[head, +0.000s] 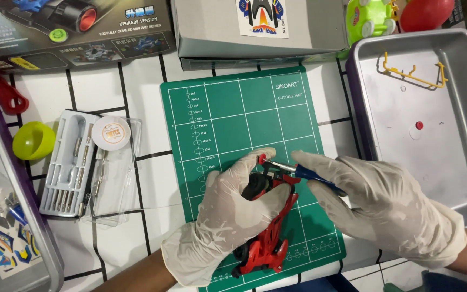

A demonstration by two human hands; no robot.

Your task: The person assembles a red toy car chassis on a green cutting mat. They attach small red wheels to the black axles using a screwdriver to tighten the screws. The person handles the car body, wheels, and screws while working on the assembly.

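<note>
Left hand (231, 208) grips the red toy car chassis (270, 238), right hand (374, 197) grasps a screwdriver (298, 172); a slipped tip could flick the small red part (262, 159) off the cutting mat (244, 119)

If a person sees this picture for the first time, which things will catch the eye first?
At the centre, two white-gloved hands work on a red plastic toy car chassis over a green cutting mat. The left hand grips the chassis, while the right hand holds a blue-handled screwdriver to its front. At the right stands a grey metal tray with a yellow plastic part.
</note>
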